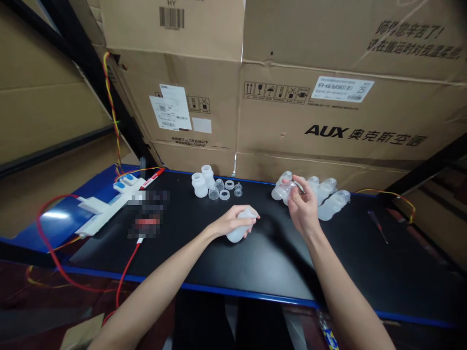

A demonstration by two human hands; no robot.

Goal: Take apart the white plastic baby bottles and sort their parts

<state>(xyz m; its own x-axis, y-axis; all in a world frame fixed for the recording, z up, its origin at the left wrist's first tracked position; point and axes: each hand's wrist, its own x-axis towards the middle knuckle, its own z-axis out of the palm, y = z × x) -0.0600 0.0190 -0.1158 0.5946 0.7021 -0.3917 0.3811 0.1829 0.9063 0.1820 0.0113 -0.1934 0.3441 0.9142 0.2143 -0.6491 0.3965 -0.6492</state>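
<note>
My left hand (239, 219) is wrapped around a frosted baby bottle (236, 234), held tilted above the black table with its open neck toward the upper right. My right hand (303, 201) is raised at the right, its fingers pinched on a clear domed cap (289, 190). Just behind that hand stand several capped baby bottles (332, 203), some partly hidden by it. At the back, left of centre, two uncapped bottles (200, 185) stand beside clear domed caps (213, 193), white collar rings (224, 195) and clear nipples (238, 189).
A white power strip (109, 209) with red cables lies at the left, with a red marker (152, 178) by its far end. A screwdriver (378, 227) rests at the right. Large cardboard boxes (270, 126) wall off the table's back. A blue edge (248, 294) runs along the front.
</note>
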